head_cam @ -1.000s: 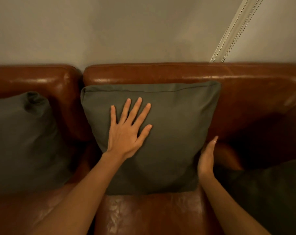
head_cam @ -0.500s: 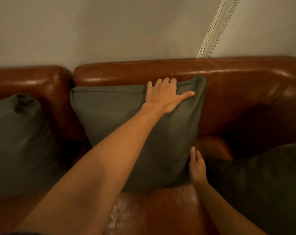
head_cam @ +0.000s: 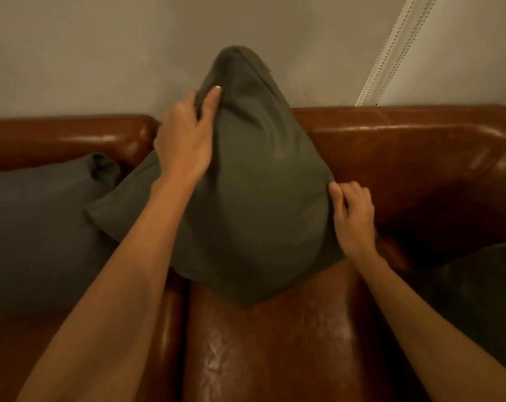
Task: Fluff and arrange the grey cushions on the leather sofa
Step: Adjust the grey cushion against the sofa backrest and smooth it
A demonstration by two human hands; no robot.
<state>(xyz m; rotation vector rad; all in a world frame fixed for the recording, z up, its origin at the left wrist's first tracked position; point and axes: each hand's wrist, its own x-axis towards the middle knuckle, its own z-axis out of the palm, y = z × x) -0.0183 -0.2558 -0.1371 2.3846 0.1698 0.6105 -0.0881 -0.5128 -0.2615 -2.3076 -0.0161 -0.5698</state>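
The middle grey cushion (head_cam: 254,198) stands turned on one corner on the brown leather sofa (head_cam: 391,146), its top corner rising above the backrest against the wall. My left hand (head_cam: 185,137) grips its upper left edge, thumb over the front. My right hand (head_cam: 352,216) pinches its right corner. A second grey cushion (head_cam: 40,227) leans at the left, touching the middle one. A third, darker cushion (head_cam: 484,297) lies at the right edge, partly out of view.
A pale wall (head_cam: 101,53) rises behind the sofa, with a white beaded blind cord (head_cam: 391,50) hanging at the upper right. The seat cushions (head_cam: 269,349) show a seam running toward me below the held cushion.
The middle cushion was flat against the backrest; now it is lifted and rotated onto a corner. My left hand moved to its upper edge and closed; my right hand rose and gripped its right corner.
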